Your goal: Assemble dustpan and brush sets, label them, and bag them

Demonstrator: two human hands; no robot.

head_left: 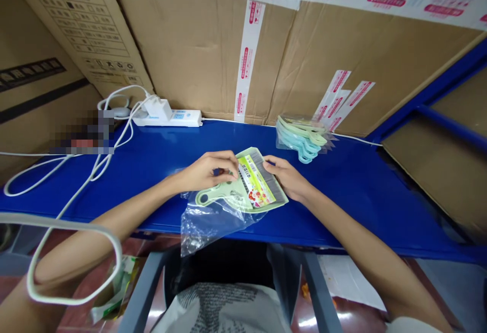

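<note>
A small pale green dustpan and brush set point(236, 198) is held at the table's front edge, its handle loop pointing left. Grey bristles show around a yellow-green printed card point(262, 191) lying on it. My right hand point(287, 175) grips the pan's right rim, thumb over the top. Above the handle end, my left hand point(218, 168) is closed in a pinch by the card's left edge; what its fingertips hold, if anything, is too small to make out. A crumpled clear plastic bag point(205, 226) hangs beneath the set, over the table edge.
Several bagged green and blue pieces with similar handles point(304, 137) lie at the back right. A white power strip point(186, 118) and looped white cables point(101, 165) are at the left. Tall cardboard point(198, 54) walls the back of the blue table point(350, 186).
</note>
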